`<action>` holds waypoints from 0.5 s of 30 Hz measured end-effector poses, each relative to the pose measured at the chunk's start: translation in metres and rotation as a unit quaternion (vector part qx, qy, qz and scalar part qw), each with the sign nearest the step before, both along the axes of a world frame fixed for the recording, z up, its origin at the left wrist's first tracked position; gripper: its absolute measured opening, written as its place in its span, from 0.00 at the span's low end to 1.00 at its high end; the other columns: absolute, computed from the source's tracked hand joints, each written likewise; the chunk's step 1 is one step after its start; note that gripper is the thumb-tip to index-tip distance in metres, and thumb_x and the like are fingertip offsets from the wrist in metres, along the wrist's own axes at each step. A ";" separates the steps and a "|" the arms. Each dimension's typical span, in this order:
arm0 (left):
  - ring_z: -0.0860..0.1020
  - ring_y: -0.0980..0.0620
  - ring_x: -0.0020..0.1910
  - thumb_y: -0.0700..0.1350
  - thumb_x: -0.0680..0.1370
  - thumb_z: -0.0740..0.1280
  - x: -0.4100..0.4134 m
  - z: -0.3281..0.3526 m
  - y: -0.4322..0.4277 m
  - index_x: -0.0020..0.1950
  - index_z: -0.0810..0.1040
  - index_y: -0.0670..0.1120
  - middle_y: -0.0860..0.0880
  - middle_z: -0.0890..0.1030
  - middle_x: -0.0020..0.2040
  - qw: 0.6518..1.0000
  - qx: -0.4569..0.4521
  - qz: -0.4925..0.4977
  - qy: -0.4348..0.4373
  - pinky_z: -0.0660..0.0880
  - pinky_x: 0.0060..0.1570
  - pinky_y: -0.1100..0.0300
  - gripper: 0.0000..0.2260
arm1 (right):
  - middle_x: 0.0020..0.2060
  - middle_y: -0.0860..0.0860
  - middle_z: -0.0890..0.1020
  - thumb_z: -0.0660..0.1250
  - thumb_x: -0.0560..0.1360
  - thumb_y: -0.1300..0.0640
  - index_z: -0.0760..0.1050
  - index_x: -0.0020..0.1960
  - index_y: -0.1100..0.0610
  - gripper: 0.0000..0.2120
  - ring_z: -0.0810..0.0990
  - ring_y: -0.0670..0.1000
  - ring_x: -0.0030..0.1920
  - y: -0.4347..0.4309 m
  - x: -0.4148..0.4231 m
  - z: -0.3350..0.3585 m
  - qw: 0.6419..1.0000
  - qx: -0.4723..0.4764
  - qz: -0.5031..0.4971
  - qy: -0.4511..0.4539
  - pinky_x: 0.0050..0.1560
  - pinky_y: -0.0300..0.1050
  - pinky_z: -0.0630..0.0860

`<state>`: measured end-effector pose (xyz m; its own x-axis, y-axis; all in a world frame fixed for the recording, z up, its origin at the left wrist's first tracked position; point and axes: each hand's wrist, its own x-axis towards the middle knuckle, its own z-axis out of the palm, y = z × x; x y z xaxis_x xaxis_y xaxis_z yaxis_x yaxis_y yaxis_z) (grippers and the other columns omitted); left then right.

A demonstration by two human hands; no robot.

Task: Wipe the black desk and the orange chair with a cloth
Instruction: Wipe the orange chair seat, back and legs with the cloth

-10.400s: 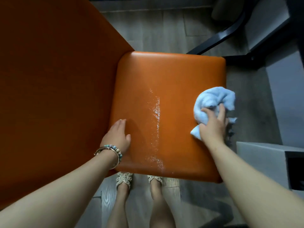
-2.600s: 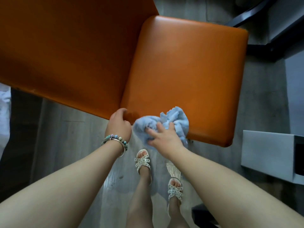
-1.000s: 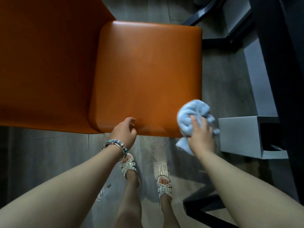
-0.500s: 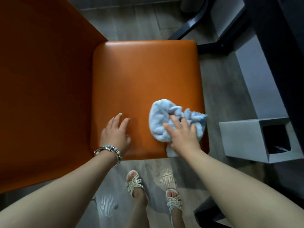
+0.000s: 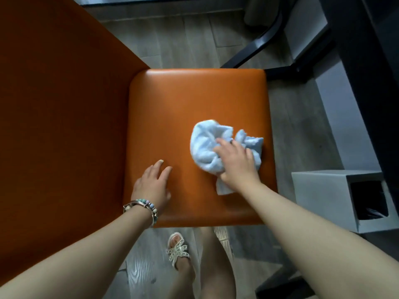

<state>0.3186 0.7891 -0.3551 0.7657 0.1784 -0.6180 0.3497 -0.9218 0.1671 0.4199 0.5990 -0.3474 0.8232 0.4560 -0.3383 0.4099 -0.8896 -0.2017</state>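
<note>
Whereas a second ago the crumpled pale-blue terry cloth (image 5: 206, 145) was bunched at the near right corner of the orange leather chair's seat pad (image 5: 194, 100), half off its front edge, it now lies fully on the seat, right of centre and well in from that edge. The right hand (image 5: 236, 164) has carried it there and bears down on it, fingers bent into the folds and gripping the fabric. The left hand (image 5: 152, 185), which was hooked on the seat's front edge, now rests flat on the near left part of the seat, fingers nearly straight, holding nothing, apparently steadying the chair. I judge the edge pass finished and the seat top being wiped again. The surface looks dry and evenly glossy, though dim light may hide streaks. Right of the seat stands a grey box-shaped bin (image 5: 328, 197); beyond it runs the black desk frame (image 5: 354, 61).
</note>
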 end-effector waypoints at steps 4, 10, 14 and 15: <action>0.53 0.48 0.75 0.47 0.77 0.61 0.029 -0.001 0.008 0.75 0.55 0.53 0.50 0.50 0.77 1.000 0.019 0.006 -0.014 0.60 0.70 0.53 0.27 | 0.75 0.42 0.54 0.63 0.72 0.60 0.61 0.68 0.46 0.27 0.55 0.52 0.73 0.019 0.035 -0.019 0.999 -0.027 -0.026 0.028 0.68 0.58 0.58; 0.47 0.48 0.76 0.52 0.79 0.57 0.095 -0.009 0.013 0.76 0.52 0.55 0.52 0.44 0.78 0.999 0.035 -0.007 -0.020 0.58 0.71 0.52 0.26 | 0.75 0.46 0.55 0.63 0.75 0.54 0.61 0.69 0.49 0.24 0.58 0.56 0.72 0.005 0.139 -0.023 0.971 0.008 -0.239 0.018 0.67 0.58 0.61; 0.44 0.48 0.76 0.56 0.80 0.54 0.134 -0.012 0.011 0.76 0.47 0.56 0.53 0.42 0.77 0.999 0.025 0.015 -0.032 0.54 0.72 0.49 0.27 | 0.73 0.58 0.61 0.58 0.78 0.55 0.58 0.73 0.55 0.24 0.62 0.59 0.71 -0.026 0.173 -0.022 0.790 0.161 -0.591 -0.004 0.68 0.54 0.60; 0.43 0.48 0.76 0.56 0.80 0.54 0.143 -0.013 0.013 0.76 0.46 0.56 0.53 0.41 0.77 0.999 0.024 0.017 -0.030 0.53 0.72 0.48 0.27 | 0.72 0.57 0.63 0.58 0.78 0.54 0.59 0.73 0.55 0.24 0.63 0.58 0.70 -0.029 0.177 -0.018 0.739 0.187 -0.647 -0.021 0.68 0.51 0.61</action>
